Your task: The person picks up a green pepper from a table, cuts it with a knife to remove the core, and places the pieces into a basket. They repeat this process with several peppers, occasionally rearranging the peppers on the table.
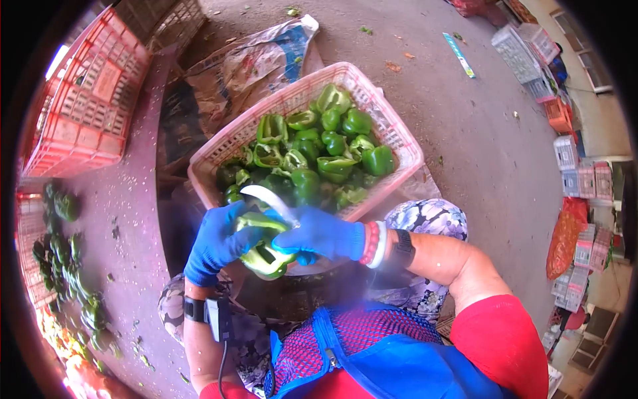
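Observation:
My left hand [222,241], in a blue glove, is wrapped round the left side of a green pepper [264,256] that is cut open, its pale inside showing. My right hand [316,234], also gloved in blue, is closed round a tool with a curved white blade [268,201], its fingers touching the pepper's right side. The tool's handle is hidden in the fingers. Just beyond both hands stands a pink plastic basket [411,147] with many green pepper pieces [306,149], several of them cut open.
Stacked pink crates [93,100] stand at the upper left. Whole green peppers [78,292] lie along the left. A crumpled sack [259,60] lies behind the basket. More crates [522,56] and a red mesh bag [565,243] line the far right.

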Available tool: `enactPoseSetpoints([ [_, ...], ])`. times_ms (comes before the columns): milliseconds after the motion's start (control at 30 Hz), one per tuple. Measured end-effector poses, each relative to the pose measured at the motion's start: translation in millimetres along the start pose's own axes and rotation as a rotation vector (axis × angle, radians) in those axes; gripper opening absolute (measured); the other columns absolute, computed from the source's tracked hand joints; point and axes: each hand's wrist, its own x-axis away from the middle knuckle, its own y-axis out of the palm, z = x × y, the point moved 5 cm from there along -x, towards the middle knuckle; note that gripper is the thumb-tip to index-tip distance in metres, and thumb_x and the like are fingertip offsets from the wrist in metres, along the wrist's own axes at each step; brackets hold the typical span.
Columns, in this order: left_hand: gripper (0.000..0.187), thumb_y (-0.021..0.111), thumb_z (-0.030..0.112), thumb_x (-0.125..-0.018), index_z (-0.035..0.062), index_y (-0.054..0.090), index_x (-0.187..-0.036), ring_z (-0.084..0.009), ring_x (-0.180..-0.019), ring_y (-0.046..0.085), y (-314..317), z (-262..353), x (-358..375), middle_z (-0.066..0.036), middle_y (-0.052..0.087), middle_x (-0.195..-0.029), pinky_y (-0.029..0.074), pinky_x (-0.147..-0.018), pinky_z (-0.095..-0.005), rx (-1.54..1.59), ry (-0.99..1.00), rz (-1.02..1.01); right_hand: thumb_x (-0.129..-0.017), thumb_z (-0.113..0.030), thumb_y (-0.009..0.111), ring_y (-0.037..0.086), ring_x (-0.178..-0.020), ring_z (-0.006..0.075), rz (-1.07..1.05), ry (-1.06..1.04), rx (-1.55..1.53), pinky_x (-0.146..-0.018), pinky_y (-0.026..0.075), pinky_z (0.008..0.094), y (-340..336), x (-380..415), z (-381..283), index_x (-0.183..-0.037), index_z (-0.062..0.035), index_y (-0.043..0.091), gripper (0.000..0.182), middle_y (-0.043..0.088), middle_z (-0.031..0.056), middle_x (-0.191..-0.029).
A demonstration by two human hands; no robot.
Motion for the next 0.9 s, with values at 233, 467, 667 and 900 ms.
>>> enactPoseSetpoints([
  [233, 0.06, 0.075, 0.053, -0.081, -0.0015, 0.066, -0.105, -0.0099, -0.085, 0.062, 9.2, -5.4, 1.4, -0.002, 0.067, -0.092, 0.05, -0.075, -0.0265, 0.33, -0.115, 0.014, -0.087, -0.021, 0.069, 0.059, -0.052, 0.0112, -0.073, 0.003, -0.111, -0.045, 0.045, 0.025, 4.8, 5.0, -4.5, -0.097, -0.0003, 0.071, 0.023, 0.065, 0.0037, -0.069],
  [467, 0.054, 0.075, 0.044, -0.082, -0.0018, 0.067, -0.11, -0.0103, -0.085, 0.059, 9.6, -20.4, 2.4, -0.002, 0.067, -0.094, 0.048, -0.075, -0.0281, 0.394, -0.139, 0.046, -0.087, -0.023, 0.066, 0.056, -0.051, 0.0088, -0.127, -0.006, -0.111, -0.044, 0.039, 0.025, -2.0, -0.6, 4.3, -0.09, -0.0022, 0.07, 0.021, 0.061, 0.0018, -0.066],
  [667, 0.026, 0.071, 0.031, -0.085, 0.0072, 0.06, -0.089, -0.0055, -0.075, 0.051, 10.4, -31.6, 5.0, 0.006, 0.057, -0.082, 0.042, -0.063, -0.0231, 0.478, -0.212, 0.09, -0.09, -0.025, 0.063, 0.049, -0.046, 0.0069, -0.234, -0.692, 0.255, -0.042, 0.035, 0.0235, -1.0, -7.0, -9.6, -0.097, -0.0042, 0.067, 0.022, 0.058, -0.0005, -0.066],
  [900, 0.01, 0.065, 0.004, -0.088, 0.0035, 0.061, -0.096, -0.0108, -0.076, 0.056, -8.3, -20.4, 8.7, -0.001, 0.059, -0.087, 0.046, -0.068, -0.0253, 0.252, 0.185, 0.404, -0.087, -0.028, 0.068, 0.054, -0.051, 0.0083, -0.13, 0.02, 0.016, -0.047, 0.042, 0.0228, -12.8, -9.8, 15.8, -0.101, -0.0036, 0.07, 0.028, 0.063, 0.0002, -0.07],
])
